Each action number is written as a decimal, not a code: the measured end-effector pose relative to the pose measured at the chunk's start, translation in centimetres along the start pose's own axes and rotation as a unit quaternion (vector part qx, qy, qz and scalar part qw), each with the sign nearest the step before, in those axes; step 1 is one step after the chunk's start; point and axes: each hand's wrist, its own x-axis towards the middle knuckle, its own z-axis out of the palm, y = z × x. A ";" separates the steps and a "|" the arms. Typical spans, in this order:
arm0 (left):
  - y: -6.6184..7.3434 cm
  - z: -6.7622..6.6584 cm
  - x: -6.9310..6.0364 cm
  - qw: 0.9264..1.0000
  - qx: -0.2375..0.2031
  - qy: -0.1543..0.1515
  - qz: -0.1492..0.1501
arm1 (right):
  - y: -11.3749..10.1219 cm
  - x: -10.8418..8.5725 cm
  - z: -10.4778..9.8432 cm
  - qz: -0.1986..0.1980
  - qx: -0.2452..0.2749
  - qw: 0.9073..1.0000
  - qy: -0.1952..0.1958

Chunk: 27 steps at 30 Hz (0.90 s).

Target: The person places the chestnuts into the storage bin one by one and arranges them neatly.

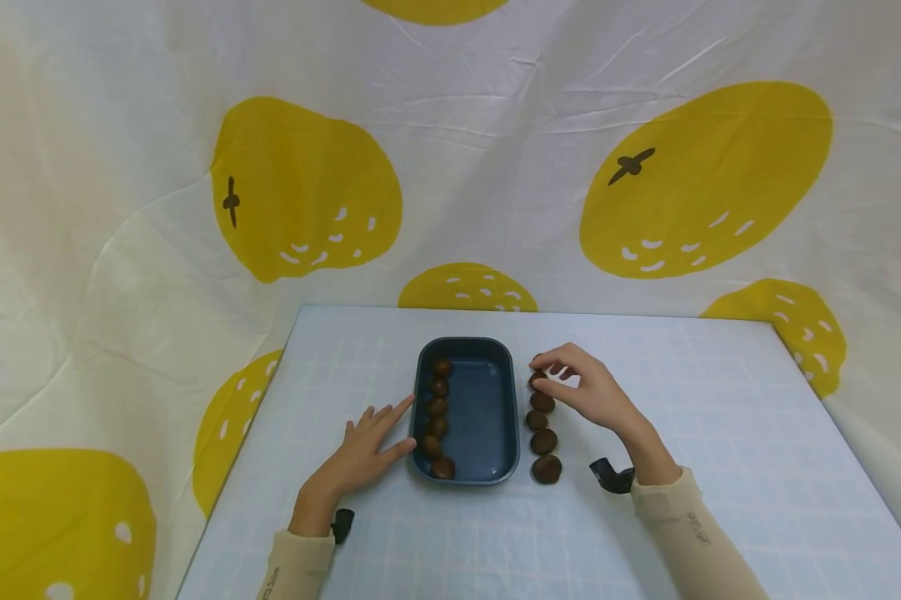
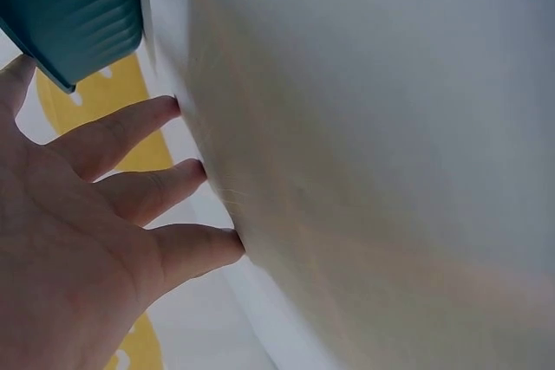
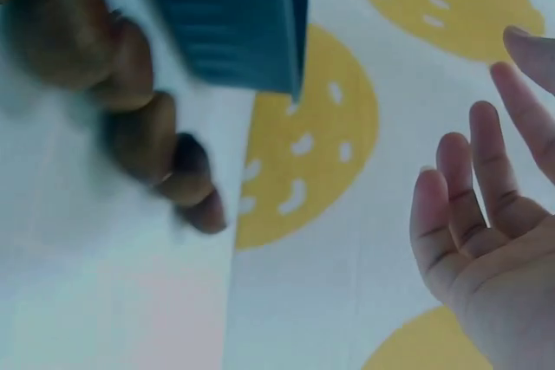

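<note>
A dark blue rectangular tray [image 1: 484,425] stands on the table, with a column of several brown chestnuts [image 1: 437,407] along its left inner side. Outside its right wall, more chestnuts [image 1: 543,442] lie in a similar row. My left hand [image 1: 356,462] has its fingers spread, thumb and forefinger at the tray's left wall; other fingertips touch the tabletop in the left wrist view. Over the far end of the outer row hovers my right hand [image 1: 588,392], its fingers loosely bent. The right wrist view shows that hand [image 3: 490,240] with nothing between thumb and fingers, apart from the chestnuts [image 3: 143,136].
A pale checked cloth covers the table [image 1: 720,433]. Behind it hangs a white curtain [image 1: 488,192] printed with yellow fruit. Black straps [image 1: 612,477] show at both wrists, by the beige sleeves [image 1: 690,533].
</note>
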 end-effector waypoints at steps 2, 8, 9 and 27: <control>0.0 0.0 0.0 1.000 0.001 -0.001 0.002 | 0.1 -0.8 -0.2 0.003 -0.005 1.000 0.001; -0.1 0.1 0.0 1.000 0.004 -0.002 0.001 | -0.1 -3.1 -0.6 0.000 -0.024 1.000 0.002; -0.1 0.1 0.0 1.000 0.005 -0.002 0.002 | 0.5 -3.4 -0.6 -0.002 -0.027 1.000 0.002; -0.2 -0.1 0.0 1.000 -0.001 -0.006 0.007 | 6.9 -7.3 0.9 0.014 0.047 0.983 -0.177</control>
